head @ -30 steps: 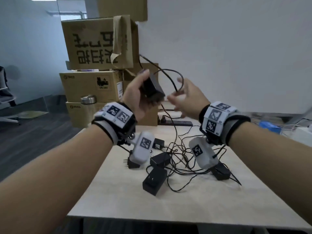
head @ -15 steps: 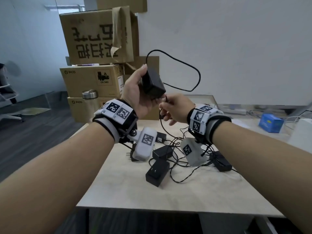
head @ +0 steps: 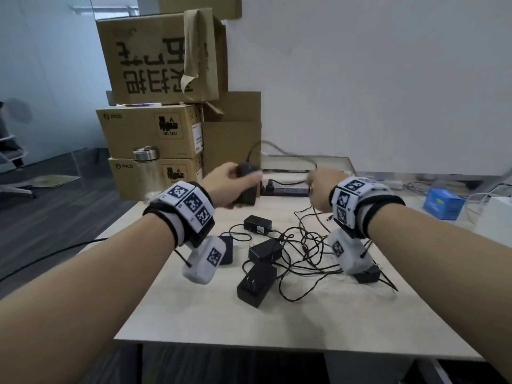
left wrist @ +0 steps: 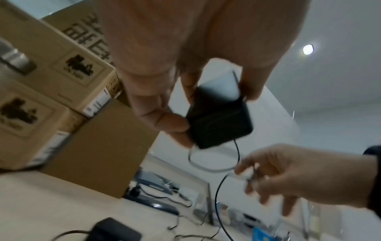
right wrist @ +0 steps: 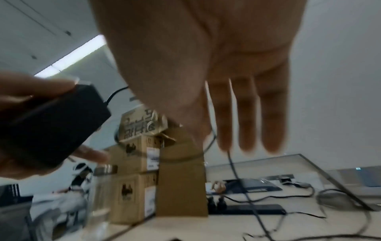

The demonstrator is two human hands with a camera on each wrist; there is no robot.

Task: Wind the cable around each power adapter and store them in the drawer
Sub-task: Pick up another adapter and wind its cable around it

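My left hand (head: 225, 185) grips a black power adapter (head: 247, 187) above the far part of the table; the left wrist view shows thumb and fingers clamped on its sides (left wrist: 218, 120). Its thin black cable (head: 288, 154) arcs from the adapter to my right hand (head: 318, 189), which pinches it between thumb and forefinger (left wrist: 252, 176), the other fingers spread. From there the cable (right wrist: 233, 163) hangs down to the table. Several more black adapters (head: 256, 284) lie in a tangle of cables (head: 310, 250) on the table. No drawer is in view.
Stacked cardboard boxes (head: 155, 131) and a steel bottle (head: 145, 153) stand at the table's far left. A black power strip (head: 285, 192) lies behind my hands. A blue box (head: 443, 203) and white items sit at the right. The table's near edge (head: 249, 346) is close.
Both hands have dropped lower toward the table. The right hand moved out to the right with the cable, and the big loop above the adapter has flattened into a low arc.
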